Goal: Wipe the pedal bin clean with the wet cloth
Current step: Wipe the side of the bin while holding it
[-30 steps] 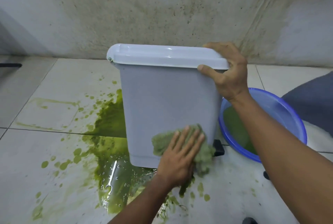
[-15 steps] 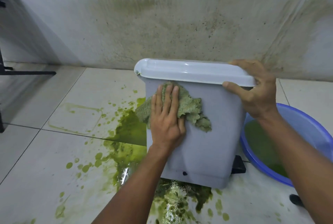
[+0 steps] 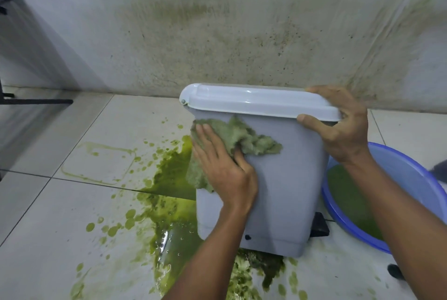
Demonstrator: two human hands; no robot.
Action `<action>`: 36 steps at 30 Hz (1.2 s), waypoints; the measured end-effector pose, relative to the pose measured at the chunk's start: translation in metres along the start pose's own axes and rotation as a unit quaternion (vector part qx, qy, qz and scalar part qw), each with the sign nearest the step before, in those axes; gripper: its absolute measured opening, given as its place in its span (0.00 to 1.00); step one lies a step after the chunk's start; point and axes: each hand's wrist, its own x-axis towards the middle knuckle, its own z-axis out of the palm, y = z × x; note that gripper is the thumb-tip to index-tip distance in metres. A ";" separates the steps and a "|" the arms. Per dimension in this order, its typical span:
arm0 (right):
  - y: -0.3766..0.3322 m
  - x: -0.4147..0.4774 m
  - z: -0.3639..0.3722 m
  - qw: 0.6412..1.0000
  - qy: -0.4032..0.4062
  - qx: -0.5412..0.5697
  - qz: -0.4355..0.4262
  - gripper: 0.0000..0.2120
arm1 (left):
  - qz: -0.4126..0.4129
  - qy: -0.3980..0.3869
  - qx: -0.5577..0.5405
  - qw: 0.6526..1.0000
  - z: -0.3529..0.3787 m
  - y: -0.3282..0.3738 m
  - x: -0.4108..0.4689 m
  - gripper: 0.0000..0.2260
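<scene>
A grey pedal bin [image 3: 290, 179] with a pale lid [image 3: 254, 99] stands on the tiled floor, tilted a little. Its black pedal [image 3: 320, 227] shows at the lower right. My left hand [image 3: 225, 171] presses a green wet cloth [image 3: 242, 137] flat against the bin's upper left side, near the corner below the lid. The cloth hangs partly over that left edge. My right hand [image 3: 343, 125] grips the right end of the lid, thumb on the front wall.
A blue basin [image 3: 411, 171] holding green water sits right of the bin. Green liquid [image 3: 174, 193] is pooled and spattered on the white tiles left of and in front of the bin. A stained wall runs behind. A dark stand [image 3: 36, 101] is at far left.
My left hand has carried the cloth from the bin's lower front up to the top, then leftwards to the upper left corner. The right hand keeps its grip on the lid.
</scene>
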 end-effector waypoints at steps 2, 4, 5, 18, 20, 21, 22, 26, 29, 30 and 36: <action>-0.001 0.000 -0.001 1.000 0.002 -0.002 -0.002 0.21 | 0.119 -0.066 0.044 0.990 0.000 -0.015 -0.029 0.32; -0.003 -0.001 -0.001 1.000 0.001 -0.002 -0.002 0.21 | 0.226 -0.126 0.093 0.961 -0.004 -0.042 -0.058 0.34; -0.003 -0.001 -0.001 1.000 0.000 -0.002 -0.001 0.20 | 0.263 -0.149 0.115 0.946 -0.008 -0.057 -0.070 0.35; -0.015 -0.008 -0.005 1.000 0.004 -0.004 -0.004 0.21 | 0.332 -0.168 0.063 0.926 -0.037 -0.080 -0.034 0.34; -0.018 -0.010 -0.007 1.000 0.003 -0.005 -0.004 0.21 | 0.166 -0.066 -0.048 0.983 -0.036 -0.043 -0.018 0.29; -0.021 -0.012 -0.008 1.000 0.003 -0.005 -0.003 0.21 | 0.036 -0.009 -0.117 0.992 -0.036 -0.024 -0.014 0.28; -0.023 -0.014 -0.009 1.000 0.002 -0.004 -0.003 0.21 | -0.107 0.044 -0.191 0.975 -0.039 -0.004 -0.010 0.26; -0.035 -0.025 -0.013 1.000 -0.004 -0.005 -0.013 0.22 | -0.284 0.158 -0.352 0.878 -0.057 0.061 0.021 0.15; -0.044 -0.035 -0.016 1.000 0.005 0.002 -0.006 0.20 | -0.136 0.080 -0.281 0.947 -0.072 0.082 0.051 0.16; -0.048 -0.037 -0.017 1.000 0.015 0.013 0.010 0.19 | -0.071 0.013 -0.192 0.979 -0.073 0.083 0.060 0.17; -0.091 -0.038 -0.008 0.982 0.133 0.001 0.135 0.09 | 0.146 -0.389 0.163 0.895 -0.093 0.119 0.097 0.20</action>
